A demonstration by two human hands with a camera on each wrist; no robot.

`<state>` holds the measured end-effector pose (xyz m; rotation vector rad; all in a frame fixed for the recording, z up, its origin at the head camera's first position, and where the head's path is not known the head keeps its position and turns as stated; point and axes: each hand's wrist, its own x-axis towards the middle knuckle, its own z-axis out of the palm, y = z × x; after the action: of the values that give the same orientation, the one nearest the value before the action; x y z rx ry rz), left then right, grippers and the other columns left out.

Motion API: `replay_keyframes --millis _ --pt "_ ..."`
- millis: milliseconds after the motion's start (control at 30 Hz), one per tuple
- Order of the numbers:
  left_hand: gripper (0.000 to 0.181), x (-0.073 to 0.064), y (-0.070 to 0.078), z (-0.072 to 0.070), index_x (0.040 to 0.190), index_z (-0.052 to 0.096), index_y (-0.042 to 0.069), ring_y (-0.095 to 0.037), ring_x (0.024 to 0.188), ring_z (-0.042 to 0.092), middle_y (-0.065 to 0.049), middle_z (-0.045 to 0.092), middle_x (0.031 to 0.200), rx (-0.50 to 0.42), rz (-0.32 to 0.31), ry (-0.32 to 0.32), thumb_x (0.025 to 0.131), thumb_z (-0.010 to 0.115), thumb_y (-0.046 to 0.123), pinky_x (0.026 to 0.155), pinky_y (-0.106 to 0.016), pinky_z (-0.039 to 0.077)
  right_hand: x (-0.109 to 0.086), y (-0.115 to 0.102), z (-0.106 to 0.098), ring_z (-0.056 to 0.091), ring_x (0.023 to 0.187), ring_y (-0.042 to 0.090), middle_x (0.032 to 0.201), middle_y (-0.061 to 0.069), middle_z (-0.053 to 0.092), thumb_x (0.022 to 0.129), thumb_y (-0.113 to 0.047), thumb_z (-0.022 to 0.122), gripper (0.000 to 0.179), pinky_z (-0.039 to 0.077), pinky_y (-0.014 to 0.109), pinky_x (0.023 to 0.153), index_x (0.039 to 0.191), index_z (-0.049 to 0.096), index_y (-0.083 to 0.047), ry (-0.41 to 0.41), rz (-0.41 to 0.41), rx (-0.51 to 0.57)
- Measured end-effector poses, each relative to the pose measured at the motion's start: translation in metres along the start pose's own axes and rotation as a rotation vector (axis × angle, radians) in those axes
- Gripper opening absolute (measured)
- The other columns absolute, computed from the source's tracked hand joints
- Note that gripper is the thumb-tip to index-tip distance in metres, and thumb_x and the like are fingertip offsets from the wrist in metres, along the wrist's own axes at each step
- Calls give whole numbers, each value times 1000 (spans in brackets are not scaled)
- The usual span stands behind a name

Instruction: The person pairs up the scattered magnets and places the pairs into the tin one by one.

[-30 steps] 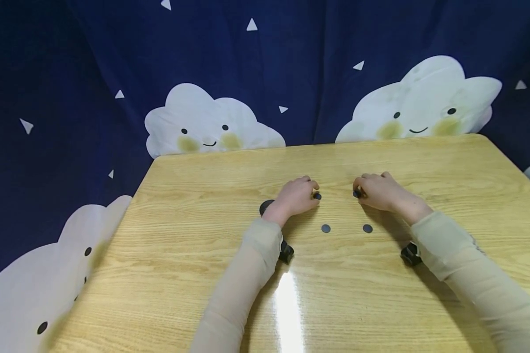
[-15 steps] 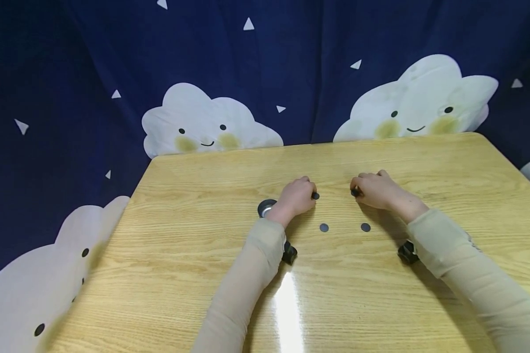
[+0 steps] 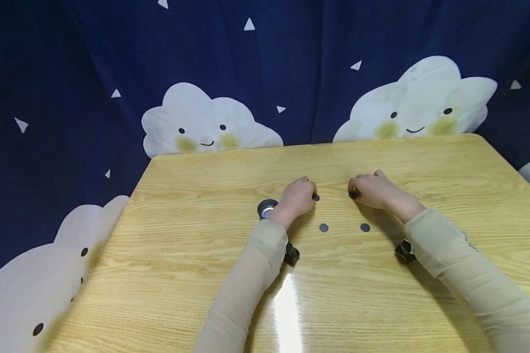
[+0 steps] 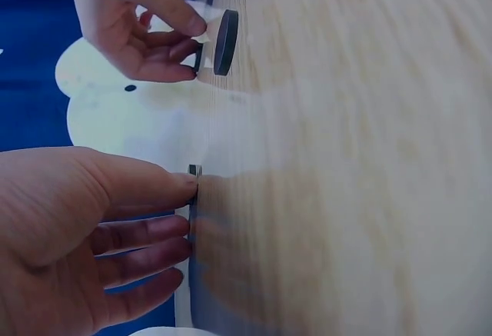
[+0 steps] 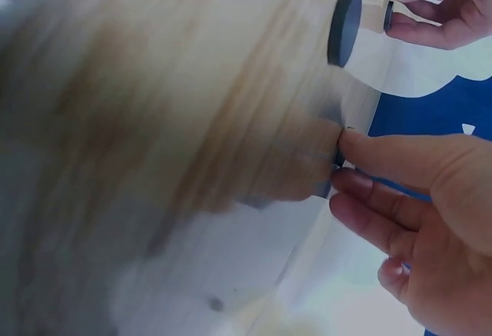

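In the head view, my left hand (image 3: 297,198) has its fingertips on a small flat black disc (image 3: 316,197) low at the tabletop. The left wrist view shows the thumb on this disc, the lower fingers loosely bent. Across from it, my right hand (image 3: 373,190) pinches a matching black disc (image 3: 353,194) between thumb and fingers, close to the wood. Nearer to me, two more dark discs lie flat, a left one (image 3: 324,228) and a right one (image 3: 365,227), below the held pair.
A round black object with a silvery inside (image 3: 267,208) stands on the wooden table (image 3: 181,235), partly hidden by my left wrist. Black wrist cameras hang under both sleeves, the left one (image 3: 291,255) and the right one (image 3: 405,251). A dark blue cloud-patterned curtain (image 3: 300,73) hangs behind.
My left fingers have closed in around their disc, which sits slightly lower. My right hand has shifted slightly left with its disc. More of the round black object shows beside my left wrist.
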<state>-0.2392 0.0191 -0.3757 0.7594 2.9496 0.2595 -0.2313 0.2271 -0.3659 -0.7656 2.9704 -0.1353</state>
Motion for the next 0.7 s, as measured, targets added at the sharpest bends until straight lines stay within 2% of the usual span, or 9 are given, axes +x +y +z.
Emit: replay_keyframes --millis 200,400,700 --pt "17 1 1 3 101 66 12 -12 82 53 -1 55 96 -39 -18 -5 87 58 16 72 -26 47 2 -3 1 60 82 26 88 9 63 76 -10 71 18 36 48 73 91 65 -6 12 -5 -40" --pt "17 3 3 3 102 66 10 -13 87 54 -2 59 98 -62 -3 -11 87 58 13 77 -24 46 5 -7 1 60 78 24 85 7 65 75 -11 72 15 37 46 72 87 65 -7 17 -7 -42" --pt "16 5 4 4 100 67 9 -13 88 55 -3 61 97 -96 6 8 87 58 10 79 -23 45 11 -11 1 59 71 20 78 2 66 76 -12 69 9 37 46 73 85 66 -9 -10 51 -25"
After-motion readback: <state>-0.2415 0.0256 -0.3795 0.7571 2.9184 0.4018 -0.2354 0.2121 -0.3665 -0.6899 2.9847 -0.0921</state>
